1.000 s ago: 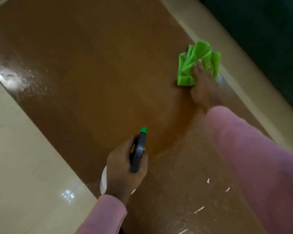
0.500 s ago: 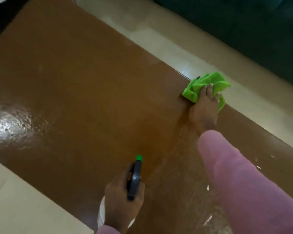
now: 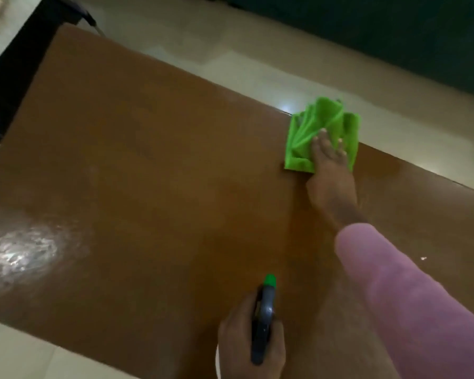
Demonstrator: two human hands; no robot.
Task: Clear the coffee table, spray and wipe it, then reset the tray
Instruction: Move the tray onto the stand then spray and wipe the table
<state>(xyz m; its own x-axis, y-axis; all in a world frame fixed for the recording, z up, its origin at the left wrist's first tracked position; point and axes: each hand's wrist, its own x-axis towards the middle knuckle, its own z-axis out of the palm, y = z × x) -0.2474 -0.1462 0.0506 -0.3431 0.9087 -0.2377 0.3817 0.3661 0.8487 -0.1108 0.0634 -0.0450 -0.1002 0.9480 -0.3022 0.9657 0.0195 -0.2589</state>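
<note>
Right hand (image 3: 329,170) flat on green cloth (image 3: 303,140)

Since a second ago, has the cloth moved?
Cannot tell; the camera swung. The cloth stays at the table's far edge, under the right hand.

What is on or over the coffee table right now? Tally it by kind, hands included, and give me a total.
green cloth: 1
spray bottle: 1
hands: 2, the left hand gripping the bottle and the right hand pressing on the cloth
Total: 4
</note>
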